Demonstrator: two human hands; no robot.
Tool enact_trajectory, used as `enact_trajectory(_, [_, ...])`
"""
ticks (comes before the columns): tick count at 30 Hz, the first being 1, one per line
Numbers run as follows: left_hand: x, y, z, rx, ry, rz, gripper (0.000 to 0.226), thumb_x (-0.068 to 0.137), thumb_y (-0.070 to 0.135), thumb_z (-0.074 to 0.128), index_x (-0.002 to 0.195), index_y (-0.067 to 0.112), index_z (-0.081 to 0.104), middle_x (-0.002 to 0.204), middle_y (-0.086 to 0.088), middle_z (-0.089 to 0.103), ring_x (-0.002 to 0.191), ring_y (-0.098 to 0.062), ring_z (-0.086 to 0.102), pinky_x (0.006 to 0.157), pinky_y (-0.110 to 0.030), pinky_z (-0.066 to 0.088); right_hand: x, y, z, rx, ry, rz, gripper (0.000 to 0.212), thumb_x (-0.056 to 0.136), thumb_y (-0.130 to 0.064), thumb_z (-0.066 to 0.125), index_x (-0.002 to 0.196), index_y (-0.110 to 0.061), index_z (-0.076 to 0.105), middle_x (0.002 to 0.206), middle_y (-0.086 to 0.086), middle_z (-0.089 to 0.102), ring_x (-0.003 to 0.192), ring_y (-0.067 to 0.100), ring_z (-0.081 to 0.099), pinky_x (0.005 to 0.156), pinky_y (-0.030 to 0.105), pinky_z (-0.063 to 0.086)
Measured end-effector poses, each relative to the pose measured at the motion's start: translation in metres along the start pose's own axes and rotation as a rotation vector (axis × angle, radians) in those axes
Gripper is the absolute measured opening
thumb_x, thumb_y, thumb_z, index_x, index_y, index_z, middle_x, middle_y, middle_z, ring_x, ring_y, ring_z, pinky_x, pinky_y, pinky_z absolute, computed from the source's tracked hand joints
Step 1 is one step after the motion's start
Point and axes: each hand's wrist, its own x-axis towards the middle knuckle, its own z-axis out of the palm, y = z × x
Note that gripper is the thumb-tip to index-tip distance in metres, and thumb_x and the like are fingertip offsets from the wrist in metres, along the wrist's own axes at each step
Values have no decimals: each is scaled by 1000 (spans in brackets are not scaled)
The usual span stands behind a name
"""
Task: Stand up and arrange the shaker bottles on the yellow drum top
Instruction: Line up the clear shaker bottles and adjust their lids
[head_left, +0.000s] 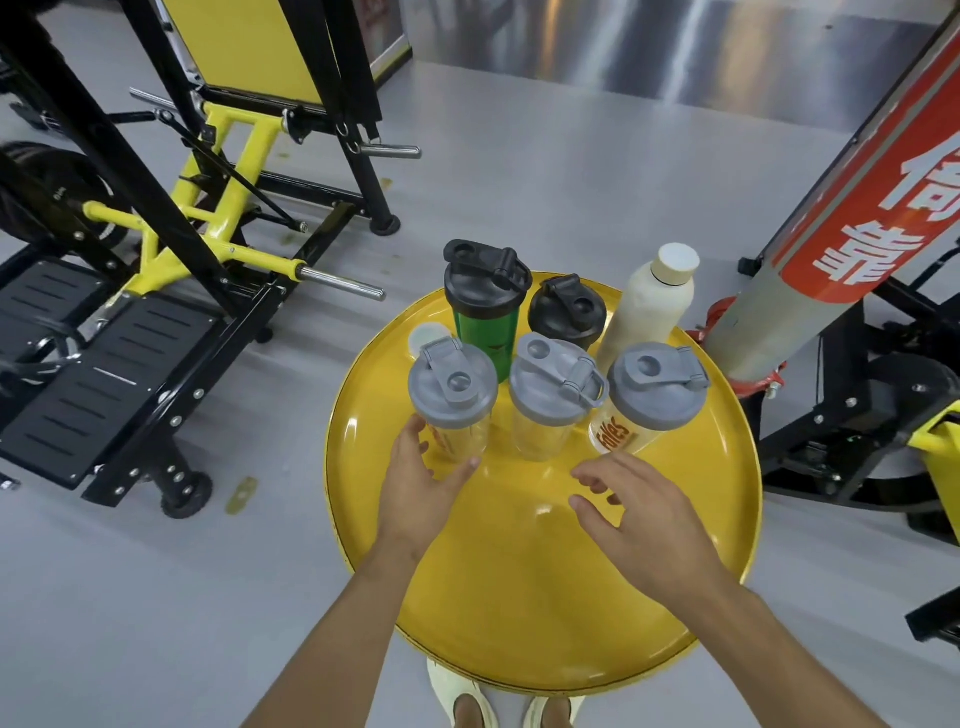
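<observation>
We are looking down at round yellow drum top (540, 597). Standing upright in front row: three clear shaker bottles with grey lids — left one (453, 397), middle one (551, 397), right one (647, 400) bearing orange lettering. Behind them are standing green shaker with black lid (485, 306), dark shaker with black lid (566, 312), cream bottle with white cap (649, 304). Our left hand (423, 493) is cupping base of left clear shaker, fingers spread. Our right hand (631, 512) is hovering open, just short of right shaker, touching nothing. Black-and-yellow gym machine (171, 208) is sitting at left.
</observation>
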Motion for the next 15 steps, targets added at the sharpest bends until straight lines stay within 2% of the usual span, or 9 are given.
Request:
enact_trajectory(7, [8, 5, 5, 35, 24, 30, 63, 81, 56, 75, 132, 33, 45, 131, 17, 59, 121, -6, 57, 91, -45, 58, -5, 9, 4, 13, -12, 64, 16, 90, -31, 70, 106, -30, 67, 97, -23, 59, 90, 1, 59, 73, 29, 55])
enact_trajectory(15, [8, 9, 5, 41, 19, 42, 60, 84, 48, 76, 133, 37, 44, 128, 18, 60, 120, -6, 57, 86, -37, 58, -7, 16, 5, 2, -18, 111, 15, 91, -31, 69, 105, -31, 67, 95, -22, 60, 91, 1, 59, 72, 29, 55])
